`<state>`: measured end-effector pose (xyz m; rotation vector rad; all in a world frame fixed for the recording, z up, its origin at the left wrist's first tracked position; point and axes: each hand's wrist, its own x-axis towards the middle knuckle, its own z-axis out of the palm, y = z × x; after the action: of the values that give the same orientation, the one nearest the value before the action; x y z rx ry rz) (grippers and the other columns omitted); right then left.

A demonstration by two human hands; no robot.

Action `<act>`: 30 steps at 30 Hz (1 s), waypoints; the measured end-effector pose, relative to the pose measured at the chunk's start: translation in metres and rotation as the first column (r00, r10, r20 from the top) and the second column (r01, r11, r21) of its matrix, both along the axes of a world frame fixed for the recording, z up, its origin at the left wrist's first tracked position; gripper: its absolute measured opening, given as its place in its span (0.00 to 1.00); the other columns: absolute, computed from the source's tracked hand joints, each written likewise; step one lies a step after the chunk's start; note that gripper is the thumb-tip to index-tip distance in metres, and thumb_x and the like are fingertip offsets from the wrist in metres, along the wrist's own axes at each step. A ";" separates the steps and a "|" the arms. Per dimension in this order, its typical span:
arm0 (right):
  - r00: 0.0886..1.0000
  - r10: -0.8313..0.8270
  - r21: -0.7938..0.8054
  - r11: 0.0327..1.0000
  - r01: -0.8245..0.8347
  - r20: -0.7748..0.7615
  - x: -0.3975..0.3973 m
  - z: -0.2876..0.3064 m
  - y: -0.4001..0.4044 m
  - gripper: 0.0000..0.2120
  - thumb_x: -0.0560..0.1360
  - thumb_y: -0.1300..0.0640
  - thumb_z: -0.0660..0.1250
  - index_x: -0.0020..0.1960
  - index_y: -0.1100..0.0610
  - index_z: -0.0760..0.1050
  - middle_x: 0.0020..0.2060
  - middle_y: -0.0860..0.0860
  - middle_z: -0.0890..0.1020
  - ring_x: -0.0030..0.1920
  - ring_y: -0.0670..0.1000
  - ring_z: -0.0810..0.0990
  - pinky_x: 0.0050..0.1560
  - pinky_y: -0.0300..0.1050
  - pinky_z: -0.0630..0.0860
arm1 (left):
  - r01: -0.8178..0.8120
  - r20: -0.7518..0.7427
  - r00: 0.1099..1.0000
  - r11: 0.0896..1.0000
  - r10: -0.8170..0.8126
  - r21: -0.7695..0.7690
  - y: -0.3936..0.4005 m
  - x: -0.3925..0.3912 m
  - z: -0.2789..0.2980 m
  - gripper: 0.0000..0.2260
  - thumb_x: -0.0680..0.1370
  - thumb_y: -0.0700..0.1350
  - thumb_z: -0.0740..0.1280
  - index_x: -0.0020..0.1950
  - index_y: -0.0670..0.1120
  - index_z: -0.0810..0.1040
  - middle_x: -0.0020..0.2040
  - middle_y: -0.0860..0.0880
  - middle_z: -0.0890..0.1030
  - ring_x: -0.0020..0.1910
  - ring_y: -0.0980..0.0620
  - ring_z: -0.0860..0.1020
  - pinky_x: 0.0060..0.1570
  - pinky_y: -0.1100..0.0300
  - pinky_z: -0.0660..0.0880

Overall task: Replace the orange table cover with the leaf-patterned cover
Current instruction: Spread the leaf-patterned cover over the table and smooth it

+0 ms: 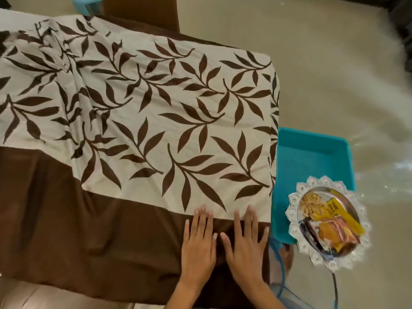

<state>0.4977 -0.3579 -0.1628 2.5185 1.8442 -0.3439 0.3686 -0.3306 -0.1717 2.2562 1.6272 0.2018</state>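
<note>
The leaf-patterned cover [142, 112] lies spread over the table, a cream cloth printed with dark brown leaf sprays and edged by a broad plain brown border along the near side; at the left it bunches into soft creases, while toward the right it lies smoother and folds down over the table's right edge. On the near brown band, close to the right corner, the left hand [198, 246] presses flat with its fingers straight and slightly spread, the tips reaching the seam where brown meets cream. Just beside it the right hand [247, 248] lies the same way, palm down, fingers straight and fanned, gripping nothing. Right of the table stands a turquoise plastic stool [312, 157] with a squarish, rimmed seat (glossy and smooth). On its near corner sits a round silvery plate [294, 210] with a scalloped, lacy rim, holding snack packets [330, 228]; a yellow one reads "THE DAILY". The floor [334, 74] is pale and shiny.
</note>
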 end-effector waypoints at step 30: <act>0.752 0.531 0.373 0.838 -0.398 -0.390 -0.260 0.205 -0.190 0.13 0.79 0.48 0.61 0.58 0.52 0.78 0.49 0.49 0.83 0.50 0.50 0.80 0.50 0.47 0.76 | -0.435 0.355 0.878 0.846 0.322 0.308 -0.285 -0.281 0.211 0.19 0.79 0.51 0.55 0.60 0.44 0.80 0.62 0.46 0.79 0.64 0.49 0.74 0.67 0.54 0.64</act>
<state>0.2378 -0.5478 0.0422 2.0984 2.8042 -0.8122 0.0871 -0.6154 0.0390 1.9862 1.9843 0.9856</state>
